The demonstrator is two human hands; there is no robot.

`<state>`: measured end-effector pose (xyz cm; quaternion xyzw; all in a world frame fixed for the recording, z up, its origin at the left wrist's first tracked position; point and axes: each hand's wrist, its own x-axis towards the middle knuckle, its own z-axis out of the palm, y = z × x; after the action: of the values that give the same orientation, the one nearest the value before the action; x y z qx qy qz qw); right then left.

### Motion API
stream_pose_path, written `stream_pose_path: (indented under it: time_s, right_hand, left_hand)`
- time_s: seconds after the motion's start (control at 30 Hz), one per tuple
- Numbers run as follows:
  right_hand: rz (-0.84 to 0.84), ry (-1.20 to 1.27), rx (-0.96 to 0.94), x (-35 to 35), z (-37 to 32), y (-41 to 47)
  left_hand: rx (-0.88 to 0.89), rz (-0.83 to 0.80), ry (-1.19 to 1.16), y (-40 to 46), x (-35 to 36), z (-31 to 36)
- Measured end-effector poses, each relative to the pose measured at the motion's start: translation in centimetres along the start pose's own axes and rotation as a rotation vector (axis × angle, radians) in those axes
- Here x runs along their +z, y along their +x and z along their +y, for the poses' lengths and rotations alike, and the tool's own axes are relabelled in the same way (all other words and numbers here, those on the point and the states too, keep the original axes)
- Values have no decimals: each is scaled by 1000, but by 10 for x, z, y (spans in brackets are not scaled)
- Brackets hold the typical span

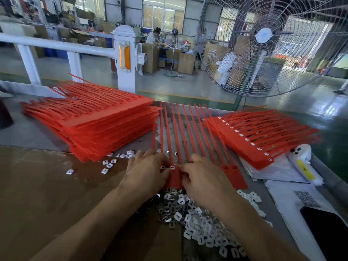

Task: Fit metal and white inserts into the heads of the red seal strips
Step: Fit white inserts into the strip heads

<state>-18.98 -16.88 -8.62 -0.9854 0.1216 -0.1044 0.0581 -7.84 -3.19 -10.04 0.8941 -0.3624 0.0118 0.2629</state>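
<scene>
The person works on one sheet of red seal strips (177,140) lying flat on the surface (47,185), tails fanned away and the row of heads (172,168) nearest the body. Two heads at the left end already show white inserts; the heads at the right end look unfilled. The left hand (148,166) rests on the left end of the head row with its fingers curled, the thumb tip pressing beside a filled head. The right hand (205,176) has its fingertips pinched at the next head, but whether an insert sits between them cannot be seen.

To do this well, the left hand should pin the sheet flat while the right seats each insert square and presses it flush, moving head by head to the right.

The loose metal and white inserts (199,219) lie heaped just under the wrists, within easy reach. An unfilled stack (94,121) sits left, a fitted stack (261,136) right, with a few stray inserts (109,164) nearby. The forearms partly cover the heap, so picking is somewhat blind.
</scene>
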Motion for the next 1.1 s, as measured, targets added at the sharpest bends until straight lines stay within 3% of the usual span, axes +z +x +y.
stream_pose_path:
  time_s: [0.23, 0.53, 0.83, 1.1]
  right_hand:
    - [-72, 192, -52, 0, 23, -3]
    - [-57, 206, -80, 2, 26, -8]
    - [-181, 501, -37, -28, 47, -24]
    - [-430, 597, -146, -44, 52, -34]
  left_hand:
    - [-1, 4, -3, 0, 1, 0]
    - [-9, -14, 11, -2, -2, 2]
    - [-11, -36, 15, -4, -6, 4]
    - [-11, -38, 15, -4, -5, 3]
